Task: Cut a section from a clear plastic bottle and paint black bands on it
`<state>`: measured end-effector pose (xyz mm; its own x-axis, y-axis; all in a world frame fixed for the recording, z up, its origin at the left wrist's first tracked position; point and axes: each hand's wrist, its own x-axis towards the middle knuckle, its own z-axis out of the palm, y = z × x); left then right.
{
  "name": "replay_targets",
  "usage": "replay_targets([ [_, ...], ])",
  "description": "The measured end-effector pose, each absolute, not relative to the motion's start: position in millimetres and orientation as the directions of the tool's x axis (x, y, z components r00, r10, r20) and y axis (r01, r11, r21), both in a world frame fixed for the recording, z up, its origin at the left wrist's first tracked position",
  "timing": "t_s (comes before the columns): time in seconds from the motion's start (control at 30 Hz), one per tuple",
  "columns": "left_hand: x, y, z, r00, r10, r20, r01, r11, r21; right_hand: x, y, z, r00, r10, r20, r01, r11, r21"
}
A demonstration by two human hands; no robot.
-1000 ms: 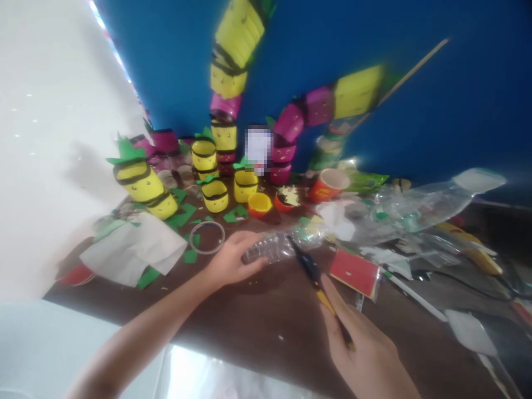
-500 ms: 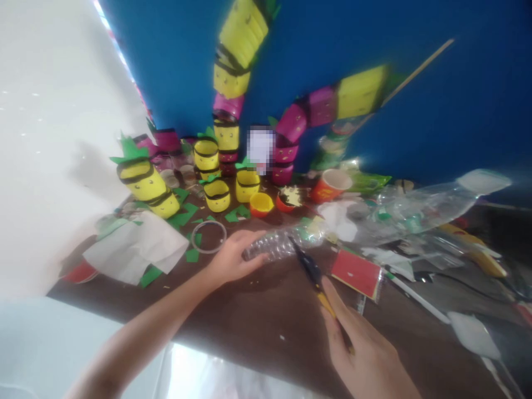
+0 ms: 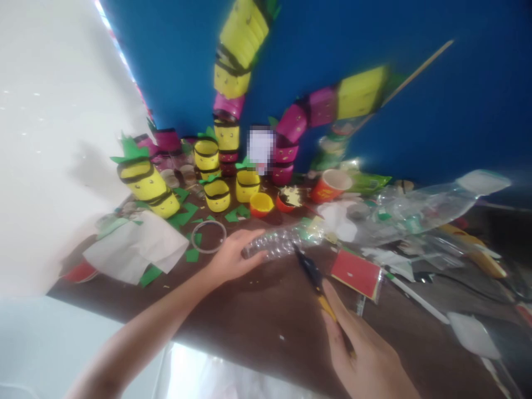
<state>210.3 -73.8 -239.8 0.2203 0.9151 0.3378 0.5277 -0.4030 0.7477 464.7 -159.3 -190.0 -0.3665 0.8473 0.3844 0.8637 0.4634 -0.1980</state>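
A clear ribbed plastic bottle point(image 3: 278, 244) lies on its side on the dark table. My left hand point(image 3: 236, 255) grips its left end, thumb on the near side and fingers over the far side. In my right hand point(image 3: 361, 343) is a slim black-and-yellow tool point(image 3: 310, 269) with a narrow dark tip; blur hides its exact kind. Its tip points at the bottle's near side, around the middle, and I cannot tell whether they touch. A clear plastic ring point(image 3: 209, 237) rests just left of my left hand, over green scraps.
Yellow pineapple-faced cups point(image 3: 216, 197) stand at the back, with stacked purple and yellow ones against the blue wall point(image 3: 174, 72). White paper point(image 3: 137, 249) lies left. Right are a red card point(image 3: 357, 272), a red paper cup point(image 3: 330, 185), a large clear bottle point(image 3: 428, 210) and a cable.
The tool's tip has shifted slightly down and to the right against the bottle. My left hand and the bottle have barely moved.
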Motion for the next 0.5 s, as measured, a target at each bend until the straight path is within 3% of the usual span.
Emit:
replay_targets([
  [0.4,214.7,-74.4,-231.8,0.209,0.925,0.316,0.547,-0.379,0.747,465.1,-158.8,-188.9,-0.366,0.845,0.390,0.852,0.473,-0.226],
  [0.5,216.6,-76.3,-231.5,0.208,0.918,0.338,0.610,-0.392,0.689,464.2,-155.1,-186.3,-0.360,0.850,0.384,0.853,0.467,-0.233],
])
